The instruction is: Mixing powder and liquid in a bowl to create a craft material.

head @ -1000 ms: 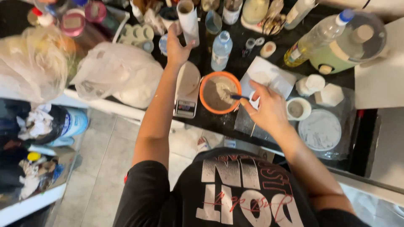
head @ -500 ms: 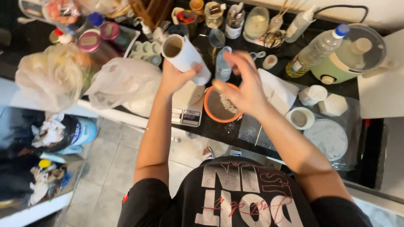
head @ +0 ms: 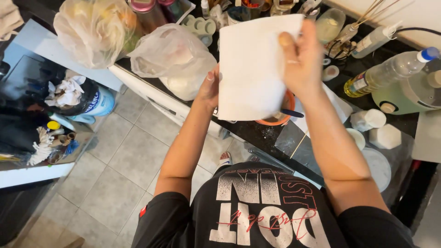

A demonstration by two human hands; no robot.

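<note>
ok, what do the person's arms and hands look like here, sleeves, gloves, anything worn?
Both arms are bare below short black T-shirt sleeves. No gloves or watch on the left hand or right hand. The black shirt has white and red lettering on the chest.

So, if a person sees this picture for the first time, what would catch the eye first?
First, the white paper sheet in the upper middle, held up by the right hand at its top edge and the left hand at its side. It partly hides the orange bowl on the dark counter. At upper left lie two bulging clear plastic bags.
</note>
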